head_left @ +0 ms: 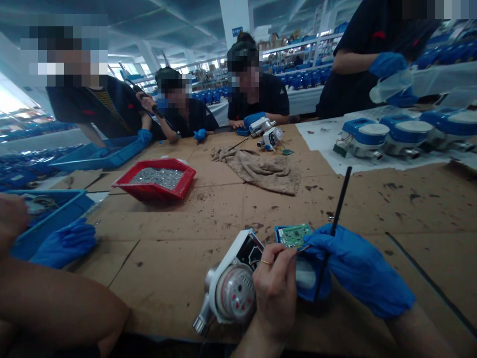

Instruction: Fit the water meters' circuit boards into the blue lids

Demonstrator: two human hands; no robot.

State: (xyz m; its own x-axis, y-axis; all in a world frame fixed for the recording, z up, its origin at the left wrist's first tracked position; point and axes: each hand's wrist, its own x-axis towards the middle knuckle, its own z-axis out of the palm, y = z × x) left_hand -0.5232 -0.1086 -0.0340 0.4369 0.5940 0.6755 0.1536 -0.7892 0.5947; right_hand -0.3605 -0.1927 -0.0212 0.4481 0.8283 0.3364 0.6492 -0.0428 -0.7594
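My bare left hand (274,278), with a ring on one finger, is closed in a pinch on thin wires (303,247). In a blue glove, my right hand (357,263) grips a long black rod (341,201), its fingertips close to the same wires. Between the hands lies a blue cover (315,278) with a green circuit board (294,234) at its far end. Left of my left hand rests a water meter (236,293) with a clear round dial and an open white housing. Wires run from that housing toward my fingers.
A red bin (154,191) of small metal parts, a brown rag (264,171) and blue trays (93,156) stand on the cardboard-covered table (208,223). Several blue-topped meters (367,134) line the right. Co-workers sit and stand around; a neighbour's arm (55,303) reaches in at left.
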